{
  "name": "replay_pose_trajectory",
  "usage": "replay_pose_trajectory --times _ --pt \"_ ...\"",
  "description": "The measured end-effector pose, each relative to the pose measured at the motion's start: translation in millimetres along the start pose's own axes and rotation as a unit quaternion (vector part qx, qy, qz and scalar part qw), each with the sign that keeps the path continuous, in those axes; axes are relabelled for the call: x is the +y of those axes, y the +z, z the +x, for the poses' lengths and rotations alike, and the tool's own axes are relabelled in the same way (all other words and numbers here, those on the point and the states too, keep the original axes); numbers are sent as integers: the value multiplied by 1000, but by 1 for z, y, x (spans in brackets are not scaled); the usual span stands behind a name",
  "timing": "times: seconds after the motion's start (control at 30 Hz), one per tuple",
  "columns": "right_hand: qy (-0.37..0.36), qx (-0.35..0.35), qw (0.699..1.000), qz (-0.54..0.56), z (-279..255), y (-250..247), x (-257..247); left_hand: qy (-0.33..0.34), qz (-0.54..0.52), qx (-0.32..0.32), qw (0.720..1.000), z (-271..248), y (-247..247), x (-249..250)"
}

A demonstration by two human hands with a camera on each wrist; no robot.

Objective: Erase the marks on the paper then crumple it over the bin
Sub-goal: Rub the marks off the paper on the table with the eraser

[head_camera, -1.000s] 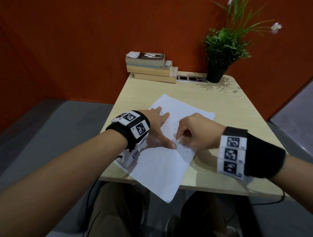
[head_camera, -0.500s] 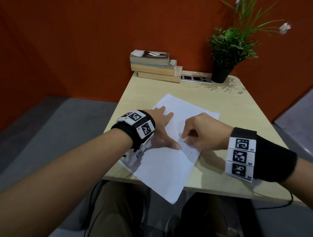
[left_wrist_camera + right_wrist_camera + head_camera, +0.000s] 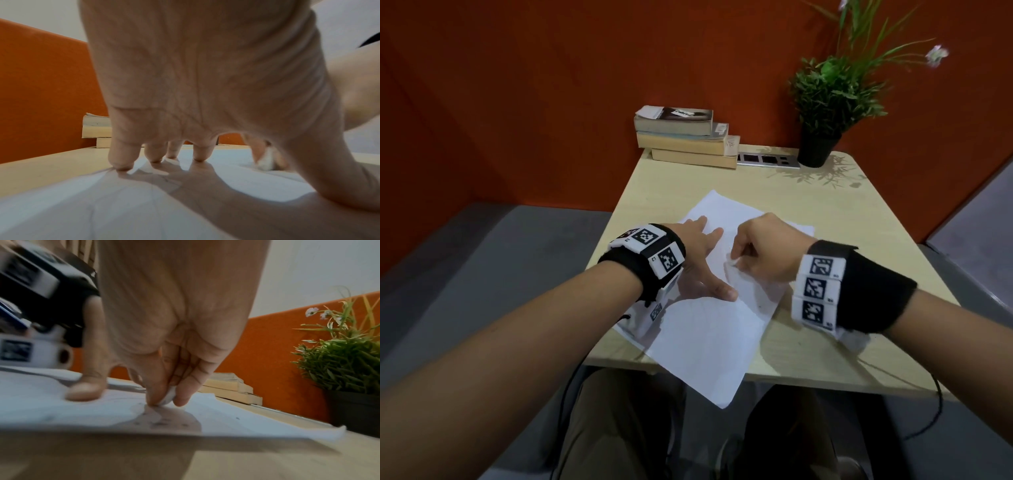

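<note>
A white sheet of paper (image 3: 709, 335) lies slanted on the table, its near corner hanging over the front edge. My left hand (image 3: 702, 260) is spread flat on the paper (image 3: 102, 203), fingertips and thumb pressing it down. My right hand (image 3: 760, 253) pinches a small white eraser (image 3: 732, 263) between thumb and fingers, its tip touching the sheet just right of my left thumb. The eraser (image 3: 169, 395) shows in the right wrist view, with dark eraser crumbs (image 3: 158, 422) on the paper (image 3: 246, 421) beneath it. It also shows as a white lump (image 3: 265, 160) in the left wrist view. No bin is in view.
The pale wooden table (image 3: 876, 246) stands against an orange wall. A stack of three books (image 3: 685, 137) sits at the back, a silver socket strip (image 3: 767, 160) beside it, and a potted green plant (image 3: 825, 113) at the back right. My knees are under the front edge.
My right hand with the eraser has shifted a little away from me along the paper, in a rubbing stroke. The left hand has stayed pressed flat on the sheet.
</note>
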State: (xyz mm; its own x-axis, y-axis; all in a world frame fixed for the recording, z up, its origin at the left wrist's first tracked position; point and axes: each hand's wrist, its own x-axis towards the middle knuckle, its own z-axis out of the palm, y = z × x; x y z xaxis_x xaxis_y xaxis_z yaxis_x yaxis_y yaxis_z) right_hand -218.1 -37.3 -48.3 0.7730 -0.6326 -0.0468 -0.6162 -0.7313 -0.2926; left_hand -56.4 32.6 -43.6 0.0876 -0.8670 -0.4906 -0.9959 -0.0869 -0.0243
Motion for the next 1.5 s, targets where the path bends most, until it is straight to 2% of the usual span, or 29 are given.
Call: replay_pose_trajectory --times 0.17,0.33,0.43,0.67,0.77,0.97,1.03,1.2,1.33,1.4,1.5 --pt "-27 -56 998 -12 -22 -3 -3 1 -6 -4 1000 -1 -1 1" --pt "16 -8 1000 -8 20 -12 -4 6 -5 -6 1000 0 -3 1" --pt "17 -7 1000 -18 31 -13 -5 2 1 -6 1000 1 -3 1" --pt "-25 -64 997 -30 -31 -9 -8 -3 1 -7 1000 0 -2 3" --pt "-33 -88 995 -36 -36 -11 -8 -1 -8 -6 1000 -1 -2 3" --pt "19 -1 1000 -11 15 -16 -3 6 -12 1 1000 -1 -4 0" --pt "23 5 1000 -4 26 -15 -1 7 -11 0 1000 -1 -4 0" --pt "-8 -24 1000 -11 -12 -11 -4 -2 -5 -9 1000 3 -2 0" --pt "-42 -91 995 -5 -54 -8 -5 0 -4 -3 1000 2 -2 1" --pt "-53 -103 993 -8 -55 -9 -6 5 -9 1 1000 2 -2 -1" --pt "-38 -78 996 -12 -35 -14 -9 6 -7 6 1000 3 -3 1"
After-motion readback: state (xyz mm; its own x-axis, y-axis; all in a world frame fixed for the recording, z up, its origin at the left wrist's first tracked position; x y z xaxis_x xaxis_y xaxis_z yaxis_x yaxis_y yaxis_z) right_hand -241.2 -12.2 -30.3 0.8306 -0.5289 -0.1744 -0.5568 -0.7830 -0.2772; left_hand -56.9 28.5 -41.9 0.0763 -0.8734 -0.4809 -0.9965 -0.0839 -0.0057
